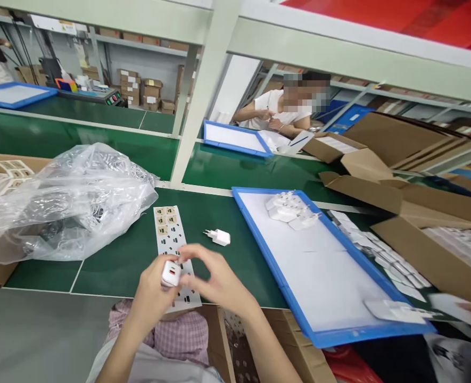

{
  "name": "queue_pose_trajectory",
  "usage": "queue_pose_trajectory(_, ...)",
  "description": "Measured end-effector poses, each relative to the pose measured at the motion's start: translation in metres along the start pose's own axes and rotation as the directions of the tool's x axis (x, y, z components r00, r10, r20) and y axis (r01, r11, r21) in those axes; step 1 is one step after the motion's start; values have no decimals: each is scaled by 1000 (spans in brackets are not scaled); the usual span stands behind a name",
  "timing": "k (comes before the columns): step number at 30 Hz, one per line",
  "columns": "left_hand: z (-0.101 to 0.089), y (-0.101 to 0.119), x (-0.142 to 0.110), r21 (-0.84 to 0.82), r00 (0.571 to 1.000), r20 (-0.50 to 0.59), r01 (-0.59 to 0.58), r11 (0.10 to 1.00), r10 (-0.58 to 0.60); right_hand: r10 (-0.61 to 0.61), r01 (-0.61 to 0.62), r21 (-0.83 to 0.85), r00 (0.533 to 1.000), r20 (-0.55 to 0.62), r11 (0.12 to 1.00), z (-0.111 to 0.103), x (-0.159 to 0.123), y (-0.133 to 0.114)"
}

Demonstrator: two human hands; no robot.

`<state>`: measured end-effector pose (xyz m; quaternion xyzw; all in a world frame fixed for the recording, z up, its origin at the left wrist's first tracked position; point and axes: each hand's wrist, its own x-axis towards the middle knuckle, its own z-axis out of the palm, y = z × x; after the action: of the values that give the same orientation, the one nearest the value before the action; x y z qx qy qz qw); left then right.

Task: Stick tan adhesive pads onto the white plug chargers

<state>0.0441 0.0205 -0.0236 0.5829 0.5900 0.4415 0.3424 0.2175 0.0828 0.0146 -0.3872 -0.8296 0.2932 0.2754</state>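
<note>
- left hand: closed around a white charger, gripping its casing, with the port face turned upward.
- right hand: thumb and forefinger spread in a loose curve at the charger's right side; blur makes it hard to say whether the fingertips touch it.
- position of the charger: between the two hands, seated in the left and just beside the right fingertips, above the label sheet.
- handling: probably light and stiff, with a smooth shell that may slip in dry fingers; the casing's flat sides look the best hold, leaving the port face uncovered. the pins would be the likeliest part to bend.
- beyond the hands: a second charger lies on its side on the green bench.
- farther right: a blue-rimmed tray carries grouped chargers; leftward sits a clear plastic bag.
</note>
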Motion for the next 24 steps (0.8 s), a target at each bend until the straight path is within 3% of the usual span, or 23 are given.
queue_pose_trajectory(2,-9,-10,4,11,985,-146,94,996,-91,73,-79,-58,992,-101,995,16,35,18)
queue_pose_trajectory(5,-20,-23,13,14,962,-245,129,992,-122,135,-170,-166,969,-205,971,48,72,50)
queue_pose_trajectory(9,-29,-30,26,28,959,-260,121,992,-110,129,-200,-259,956,-265,945,82,77,73)
queue_pose_trajectory(14,-46,-29,52,102,987,-139,93,990,-78,52,-135,-327,967,-251,935,91,70,79)
queue_pose_trajectory(18,-56,-23,92,182,999,-24,36,983,-32,26,-115,-351,968,-249,929,91,77,87)
queue_pose_trajectory(24,-49,-19,148,289,973,223,-125,949,61,10,-114,-360,960,-279,926,94,78,93)
